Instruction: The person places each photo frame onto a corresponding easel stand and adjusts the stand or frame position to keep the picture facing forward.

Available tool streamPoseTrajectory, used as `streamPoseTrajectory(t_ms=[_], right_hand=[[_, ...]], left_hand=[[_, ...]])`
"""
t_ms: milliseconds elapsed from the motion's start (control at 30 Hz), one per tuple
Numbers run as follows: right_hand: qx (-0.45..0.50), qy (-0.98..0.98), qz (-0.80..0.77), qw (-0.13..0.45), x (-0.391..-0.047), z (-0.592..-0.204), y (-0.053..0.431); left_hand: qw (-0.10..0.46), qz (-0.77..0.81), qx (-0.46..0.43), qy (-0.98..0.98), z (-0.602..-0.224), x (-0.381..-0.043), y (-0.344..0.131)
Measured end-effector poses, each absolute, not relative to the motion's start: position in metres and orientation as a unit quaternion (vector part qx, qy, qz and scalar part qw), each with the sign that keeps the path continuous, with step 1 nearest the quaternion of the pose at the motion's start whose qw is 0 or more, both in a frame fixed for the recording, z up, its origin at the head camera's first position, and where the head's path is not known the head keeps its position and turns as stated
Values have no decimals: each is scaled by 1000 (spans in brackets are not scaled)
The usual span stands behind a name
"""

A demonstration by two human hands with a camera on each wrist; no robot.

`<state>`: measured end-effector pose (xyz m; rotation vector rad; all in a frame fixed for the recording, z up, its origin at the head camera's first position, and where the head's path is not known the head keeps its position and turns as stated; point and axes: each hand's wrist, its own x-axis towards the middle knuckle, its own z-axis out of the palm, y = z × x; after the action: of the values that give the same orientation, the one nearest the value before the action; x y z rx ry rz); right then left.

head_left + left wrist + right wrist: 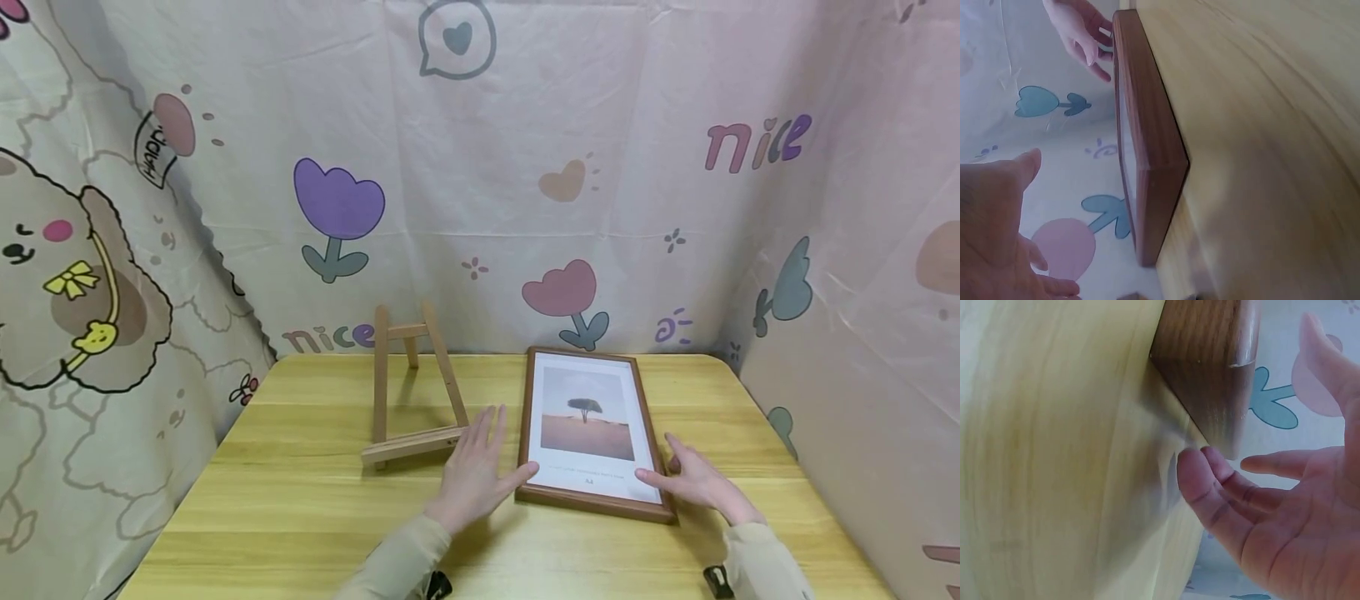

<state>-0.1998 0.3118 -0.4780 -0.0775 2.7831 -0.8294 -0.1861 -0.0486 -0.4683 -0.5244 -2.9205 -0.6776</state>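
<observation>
A picture frame [588,504] with a brown wooden border lies face up on the table, showing a print of a lone tree. My left hand [474,479] hovers by its left side, fingers spread; in the left wrist view that hand [997,231] is apart from the frame [1154,137]. On the other side is my right hand [697,479], its thumb above the frame's right border. The right wrist view shows its fingers [1197,475] loosely bent close to the frame's side [1210,375]; whether they touch it I cannot tell.
A small wooden easel [416,442] stands left of the frame, its lower ledge near my left fingertips. The wooden table [300,517] meets a patterned cloth [465,167] at the back and sides.
</observation>
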Motion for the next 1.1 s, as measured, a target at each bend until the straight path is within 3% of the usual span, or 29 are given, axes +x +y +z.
streamPoseTrajectory(t_ms=[600,1100], right_hand=[[-42,930,-342,129,-198,-486,315],[-64,896,-415,146,-195,-495,322]], left_hand=[[-67,-329,-157,-929,-484,-202,-24],[-85,-358,-140,-919,-497,-217,-17]])
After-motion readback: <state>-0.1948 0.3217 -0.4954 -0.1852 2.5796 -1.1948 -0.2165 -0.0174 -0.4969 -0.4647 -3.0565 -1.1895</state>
